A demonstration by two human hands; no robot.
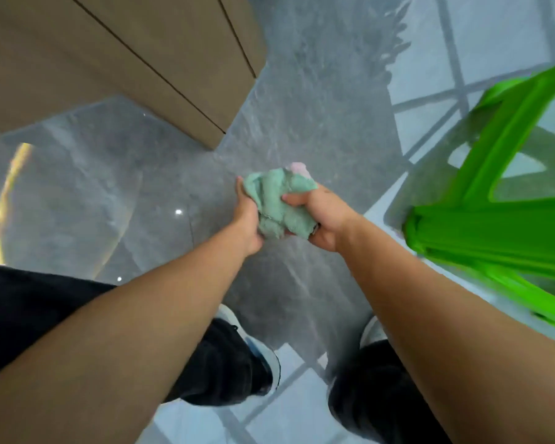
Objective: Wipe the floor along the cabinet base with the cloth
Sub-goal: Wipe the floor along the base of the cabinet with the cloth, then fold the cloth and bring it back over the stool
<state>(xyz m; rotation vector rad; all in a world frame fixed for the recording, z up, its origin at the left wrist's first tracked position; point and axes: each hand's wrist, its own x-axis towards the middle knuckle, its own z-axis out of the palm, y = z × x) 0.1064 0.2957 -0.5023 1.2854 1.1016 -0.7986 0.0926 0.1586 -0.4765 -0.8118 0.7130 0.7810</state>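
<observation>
A pale green cloth (277, 200) with a pink patch at its top is bunched up between both hands, held in the air above the floor. My left hand (247, 219) grips its left side and my right hand (322, 217) closes on its right side, fingers curled over the fabric. The brown cabinet (116, 59) fills the upper left, and its base corner meets the glossy grey floor (109, 193) just beyond and left of the cloth.
A bright green plastic stool (494, 200) stands close on the right. My two feet in light shoes and dark trousers stand on the floor below the hands. Window reflections shine on the tiles at right and bottom.
</observation>
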